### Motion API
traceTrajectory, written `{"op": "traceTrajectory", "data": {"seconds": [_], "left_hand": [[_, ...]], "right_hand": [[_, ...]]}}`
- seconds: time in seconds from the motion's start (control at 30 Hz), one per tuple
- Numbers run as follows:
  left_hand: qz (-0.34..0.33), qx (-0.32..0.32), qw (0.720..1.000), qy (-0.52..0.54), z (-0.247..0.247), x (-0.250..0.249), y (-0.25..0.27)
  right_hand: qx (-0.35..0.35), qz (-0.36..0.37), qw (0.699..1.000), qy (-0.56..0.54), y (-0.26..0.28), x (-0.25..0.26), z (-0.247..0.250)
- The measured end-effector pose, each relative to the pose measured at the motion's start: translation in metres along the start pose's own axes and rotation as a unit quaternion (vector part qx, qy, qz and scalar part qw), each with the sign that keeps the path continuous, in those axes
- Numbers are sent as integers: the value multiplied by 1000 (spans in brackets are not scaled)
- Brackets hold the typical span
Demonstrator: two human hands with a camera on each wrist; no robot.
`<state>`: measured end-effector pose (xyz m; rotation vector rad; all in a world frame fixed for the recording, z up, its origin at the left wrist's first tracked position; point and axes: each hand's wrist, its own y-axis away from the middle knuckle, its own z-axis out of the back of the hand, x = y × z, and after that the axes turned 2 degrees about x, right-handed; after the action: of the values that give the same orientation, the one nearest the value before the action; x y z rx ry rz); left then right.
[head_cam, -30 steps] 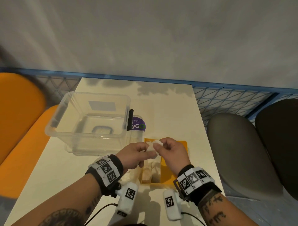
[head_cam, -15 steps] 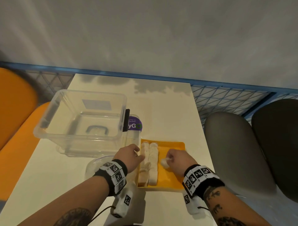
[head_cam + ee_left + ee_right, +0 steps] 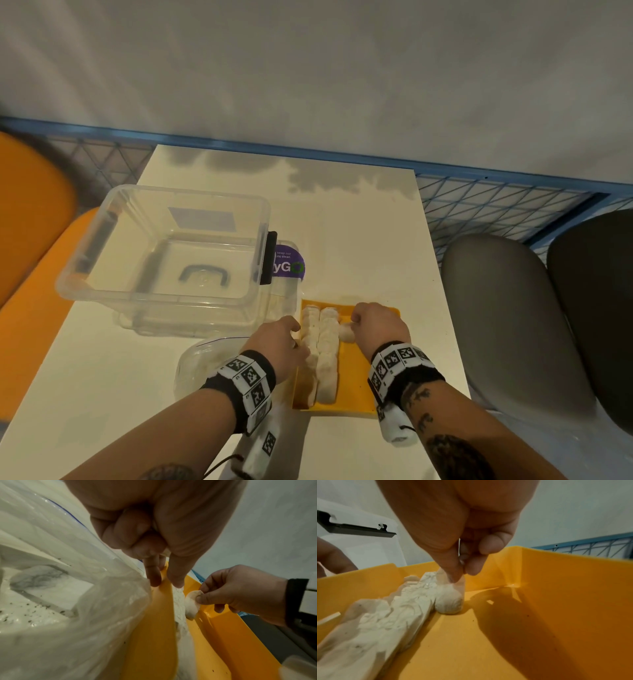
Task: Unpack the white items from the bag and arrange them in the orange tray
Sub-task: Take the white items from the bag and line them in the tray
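An orange chair (image 3: 30,240) stood at the far left, beside the pale tabletop (image 3: 359,233). On the tabletop's left half sat a clear bin (image 3: 164,246) with a black latch (image 3: 268,257) on its right wall. Just behind that latch a purple label (image 3: 289,262) showed the letters "yG" and small print reading "keep our ... clean"; the rest was hidden.

Nearer the person lay the clear bag (image 3: 68,588), crumpled against the left wall of the tray (image 3: 356,383). The left hand (image 3: 279,346) rested at that wall, its thumb and forefinger stretched down either side of the rim and the other fingers (image 3: 130,534) curled in on nothing; the thumb tip touched the white items.

Inside the tray, two rows of white items (image 3: 320,353) ran lengthwise along the left side, touching each other. Just right of them, near the far end, the right hand (image 3: 375,325) pinched a round white piece (image 3: 449,601) by its top between thumb and fingers, the piece's base touching the tray floor and its side against the second row.

To the right of the tabletop were a blue wire fence (image 3: 496,209), a grey seat (image 3: 503,318) and a dark seat (image 3: 596,308).
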<state>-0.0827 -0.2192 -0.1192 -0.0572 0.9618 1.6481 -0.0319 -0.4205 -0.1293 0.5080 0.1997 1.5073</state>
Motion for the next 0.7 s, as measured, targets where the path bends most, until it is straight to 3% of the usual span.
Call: {"op": "traceTrajectory", "data": {"seconds": [0.3,0.5,0.7], "left_hand": [[-2,7,1000,1,1,0,0],[4,12,1000,6,2,-2,2],[4,17,1000,14,2,-1,2]], "right_hand": [[-38,14,999,23,-6,2,-2],[-45,-21,999,-2,-5,4,3],[55,-46,997,32,-5,9,-9]]}}
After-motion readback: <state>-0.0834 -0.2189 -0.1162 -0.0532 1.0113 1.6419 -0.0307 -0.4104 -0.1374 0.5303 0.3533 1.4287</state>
